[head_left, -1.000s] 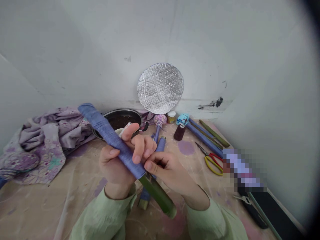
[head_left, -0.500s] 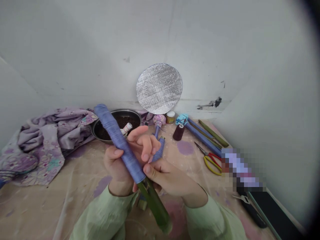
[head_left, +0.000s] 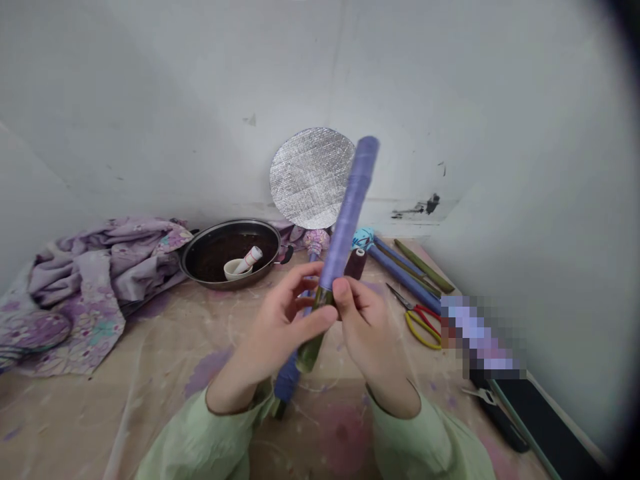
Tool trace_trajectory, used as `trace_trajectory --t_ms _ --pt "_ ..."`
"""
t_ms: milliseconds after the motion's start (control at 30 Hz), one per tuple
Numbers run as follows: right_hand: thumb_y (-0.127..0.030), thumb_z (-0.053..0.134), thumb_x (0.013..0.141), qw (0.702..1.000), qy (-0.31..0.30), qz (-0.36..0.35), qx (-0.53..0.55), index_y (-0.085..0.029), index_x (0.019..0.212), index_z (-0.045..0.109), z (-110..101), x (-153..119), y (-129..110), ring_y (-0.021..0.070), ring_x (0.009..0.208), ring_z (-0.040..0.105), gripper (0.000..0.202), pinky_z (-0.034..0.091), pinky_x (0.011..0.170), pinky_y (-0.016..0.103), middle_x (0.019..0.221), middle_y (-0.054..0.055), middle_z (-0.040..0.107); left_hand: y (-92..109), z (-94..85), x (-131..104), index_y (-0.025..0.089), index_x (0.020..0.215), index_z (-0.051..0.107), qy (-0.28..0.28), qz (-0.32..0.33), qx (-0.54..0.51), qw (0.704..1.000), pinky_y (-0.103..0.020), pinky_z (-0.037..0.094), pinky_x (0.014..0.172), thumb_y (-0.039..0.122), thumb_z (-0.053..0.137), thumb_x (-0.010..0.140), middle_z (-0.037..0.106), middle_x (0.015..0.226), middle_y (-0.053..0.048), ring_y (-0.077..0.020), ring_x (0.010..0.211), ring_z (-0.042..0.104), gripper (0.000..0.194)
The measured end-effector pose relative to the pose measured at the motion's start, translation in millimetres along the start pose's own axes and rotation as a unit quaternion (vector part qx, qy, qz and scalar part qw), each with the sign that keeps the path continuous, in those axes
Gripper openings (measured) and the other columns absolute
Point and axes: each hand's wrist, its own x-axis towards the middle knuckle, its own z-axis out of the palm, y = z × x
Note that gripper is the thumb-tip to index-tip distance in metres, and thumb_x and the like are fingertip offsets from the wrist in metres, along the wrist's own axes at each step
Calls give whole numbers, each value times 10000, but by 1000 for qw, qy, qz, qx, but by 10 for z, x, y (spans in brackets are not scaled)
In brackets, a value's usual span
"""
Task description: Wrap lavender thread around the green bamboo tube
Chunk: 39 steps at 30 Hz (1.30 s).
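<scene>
A green stalk wrapped in purple thread [head_left: 347,220] tilts up and to the right over the middle of the table, its bare green end low. My left hand [head_left: 287,327] grips the green part, thumb across its front. Around the lower edge of the wrapping, the thumb and bent fingers of my right hand [head_left: 367,323] press on the stalk. Beneath my left hand, another stalk with a blue-purple wrapping [head_left: 287,379] lies on the table. A dark thread spool [head_left: 355,264] stands just behind the raised stalk.
At the left lies crumpled floral cloth [head_left: 105,267] beside a dark pan [head_left: 210,250] holding a small white bowl [head_left: 235,270]. A silver disc [head_left: 310,177] leans on the wall. Scissors [head_left: 423,327], more stalks [head_left: 425,267] and a black device [head_left: 545,420] are at the right.
The wrapped stalk has swung from leaning left to leaning right, its green end moving up and left. My left hand has shifted from the wrapping to the green part, and my right hand has moved slightly right.
</scene>
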Motion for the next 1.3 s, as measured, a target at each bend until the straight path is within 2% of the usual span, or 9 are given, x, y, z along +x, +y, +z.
trace_trajectory --t_ms 67,133,300,433,667,900,1067,1200,1300 --pt "-615 600 923 999 23 -31 -24 -193 726 652 -5 -3 -11 151 608 561 469 459 552 260 640 3 613 -6 36 -62 274 1298 627 -21 21 114 993 -347 526 892 288 799 823 645 1262 -84 -233 1092 607 505" --pt "-597 586 938 997 42 -47 -38 -201 708 626 0 -9 -7 146 590 547 459 450 534 256 625 -2 602 -8 78 -120 294 1376 567 -14 51 192 980 -361 536 881 291 729 893 619 1324 -99 -236 1100 616 509" --pt "-679 536 935 992 96 -73 -49 -225 650 518 35 -26 52 136 548 466 537 400 489 255 580 -29 493 -59 151 -198 292 1325 536 60 141 248 957 -351 536 802 210 660 933 676 1225 -92 -234 1034 665 419" --pt "-722 509 928 994 84 -63 -34 -220 697 569 46 -33 84 140 569 484 556 415 510 264 614 -19 526 -59 159 -195 271 1183 604 70 205 316 924 -340 534 802 156 652 928 735 1053 -41 -207 929 700 284" --pt "-726 542 907 998 47 -23 -19 -216 664 522 5 -11 31 124 546 433 566 368 497 265 607 -33 474 39 160 -206 266 1172 644 88 223 376 895 -297 550 746 189 664 926 787 1080 -24 -186 867 733 259" --pt "-546 642 900 999 -4 -34 24 -202 681 587 -45 13 -69 96 492 323 411 280 450 254 551 -66 391 54 136 -189 260 1161 670 93 211 359 904 -278 541 705 176 664 920 788 992 -16 -174 802 725 255" --pt "-353 697 815 999 -22 14 42 -196 687 632 -107 37 -89 83 463 321 212 234 432 247 520 -72 418 47 101 -173 272 1162 680 105 211 347 908 -273 527 710 174 681 911 782 968 -2 -171 807 718 269" --pt "-311 721 782 995 -13 19 95 -204 660 651 -127 46 -54 71 439 261 177 211 425 247 495 -88 387 42 81 -173 270 1163 687 110 203 344 910 -287 529 745 180 687 910 777 995 -8 -184 850 719 268" --pt "-291 726 799 992 -3 16 122 -204 680 677 -117 37 -14 69 443 284 155 231 434 242 512 -79 443 23 71 -187 277 1194 674 109 189 320 922 -289 527 766 180 692 908 766 1032 -11 -187 888 713 303"
